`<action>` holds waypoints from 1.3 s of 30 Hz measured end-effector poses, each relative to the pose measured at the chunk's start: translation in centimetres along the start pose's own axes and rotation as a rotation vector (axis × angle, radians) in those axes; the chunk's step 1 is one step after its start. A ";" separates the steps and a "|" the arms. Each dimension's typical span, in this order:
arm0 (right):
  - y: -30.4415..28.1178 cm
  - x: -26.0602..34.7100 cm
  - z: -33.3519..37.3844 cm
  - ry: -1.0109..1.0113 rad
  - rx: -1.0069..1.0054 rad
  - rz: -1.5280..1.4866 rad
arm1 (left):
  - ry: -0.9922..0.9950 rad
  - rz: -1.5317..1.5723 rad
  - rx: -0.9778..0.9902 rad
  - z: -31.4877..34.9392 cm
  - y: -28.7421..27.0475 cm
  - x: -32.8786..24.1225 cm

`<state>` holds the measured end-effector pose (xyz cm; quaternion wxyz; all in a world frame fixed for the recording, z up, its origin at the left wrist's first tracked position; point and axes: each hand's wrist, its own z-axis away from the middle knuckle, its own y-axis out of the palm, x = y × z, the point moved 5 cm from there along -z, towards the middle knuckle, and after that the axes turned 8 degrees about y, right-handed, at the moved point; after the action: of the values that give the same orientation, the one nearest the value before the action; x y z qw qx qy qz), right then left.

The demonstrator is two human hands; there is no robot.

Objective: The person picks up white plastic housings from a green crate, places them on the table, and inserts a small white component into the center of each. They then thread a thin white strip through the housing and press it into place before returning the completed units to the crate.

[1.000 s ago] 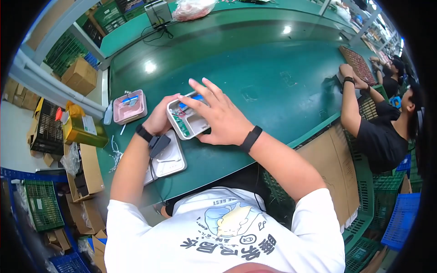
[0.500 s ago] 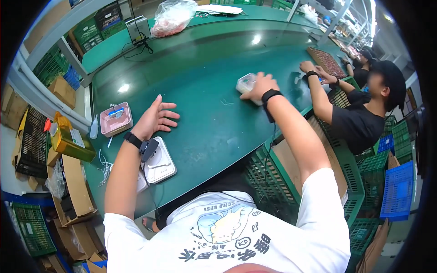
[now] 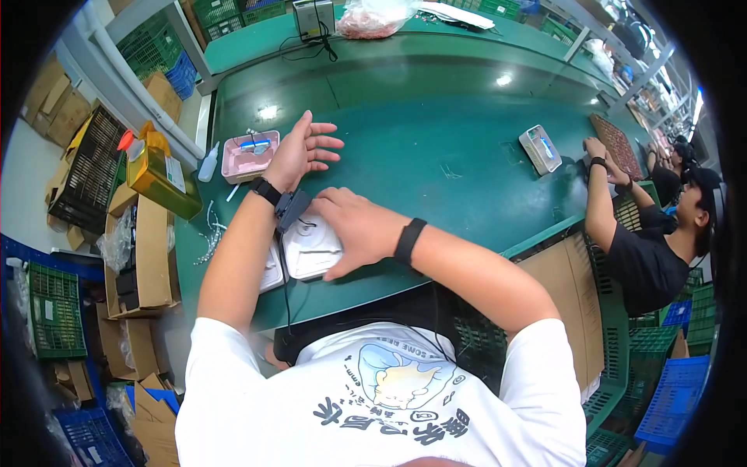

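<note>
My right hand (image 3: 358, 226) spans the right side of a white plastic housing (image 3: 315, 261), thumb at its near edge and fingers at its far edge. The housing lies on the green work surface (image 3: 405, 179). My left hand (image 3: 302, 156) is held above the surface with fingers spread and nothing in it. A pink tray (image 3: 230, 170) holding a blue-and-white item sits beside my left hand. A second white piece (image 3: 272, 274) is partly hidden by my left forearm. Farther right stands a small pale tray (image 3: 531, 158) with a blue-and-white item inside.
A co-worker (image 3: 654, 249) sits at the right, hands by a brown tray of small parts (image 3: 618, 144). At the left are a squeeze bottle (image 3: 208, 165), a yellow can (image 3: 165, 180), loose white wires (image 3: 210, 237) and cardboard boxes (image 3: 156, 249). A green crate (image 3: 611, 342) stands right.
My right hand has left the pale tray, which now stands farther right, and has come back to the white housing. My left hand stays spread. The view has shifted left.
</note>
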<state>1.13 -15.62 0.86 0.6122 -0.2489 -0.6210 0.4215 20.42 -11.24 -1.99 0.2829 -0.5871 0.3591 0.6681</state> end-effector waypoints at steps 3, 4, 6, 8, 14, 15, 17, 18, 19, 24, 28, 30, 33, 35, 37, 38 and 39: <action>-1.7 -3.9 3.2 -0.051 -0.123 0.020 | -0.051 -0.187 0.014 0.3 -0.1 0.4; -2.2 -5.0 4.4 -0.072 -0.182 0.029 | -0.051 -0.180 0.020 0.4 0.0 0.6; -2.7 -6.4 5.6 0.015 -0.195 -0.036 | -0.033 -0.450 0.217 1.0 1.0 1.0; -3.3 -7.9 6.5 0.182 -0.238 -0.167 | -0.018 -0.577 0.313 1.7 2.1 1.4; -1.8 -7.1 5.4 0.197 -0.471 -0.223 | 0.010 -0.471 0.464 2.8 4.2 1.3; -1.9 -7.2 5.5 0.164 -0.544 -0.187 | 0.047 -0.449 0.465 2.8 4.3 1.1; -2.8 -7.4 5.7 0.121 -0.615 -0.149 | 0.065 -0.452 0.395 2.6 3.9 0.4; -3.2 -8.0 5.9 0.178 -0.569 -0.216 | 0.086 -0.453 0.327 2.4 3.5 0.1; -3.5 -8.5 6.2 0.235 -0.522 -0.282 | 0.106 -0.454 0.260 2.2 3.0 -0.2; -2.8 -10.3 6.6 0.436 -0.347 -0.638 | 0.008 -0.453 0.301 1.9 3.2 0.6; -2.8 -9.9 7.4 0.347 -0.409 -0.607 | 0.140 -0.560 0.436 1.4 5.5 1.3; -2.4 -9.1 6.3 0.204 -0.496 -0.559 | 0.174 -0.565 0.521 2.1 4.5 2.1; -3.1 -9.6 5.6 0.179 -0.467 -0.385 | -0.006 -0.556 0.579 3.5 4.6 1.3; -2.7 -10.1 5.6 0.222 -0.376 -0.608 | 0.023 -0.586 0.562 3.7 4.7 1.2; -2.2 -10.0 6.0 0.211 -0.378 -0.625 | 0.031 -0.580 0.589 3.5 6.0 0.5; -2.3 -9.5 6.4 0.229 -0.413 -0.594 | 0.009 -0.576 0.584 3.5 6.3 0.3; -2.2 -8.9 6.3 0.237 -0.436 -0.572 | -0.023 -0.575 0.563 3.7 6.1 0.2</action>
<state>-3.41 -25.52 -1.56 0.7052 -0.2369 -0.6656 0.0595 13.36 -11.80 -1.11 0.6121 -0.5556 0.3457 0.4440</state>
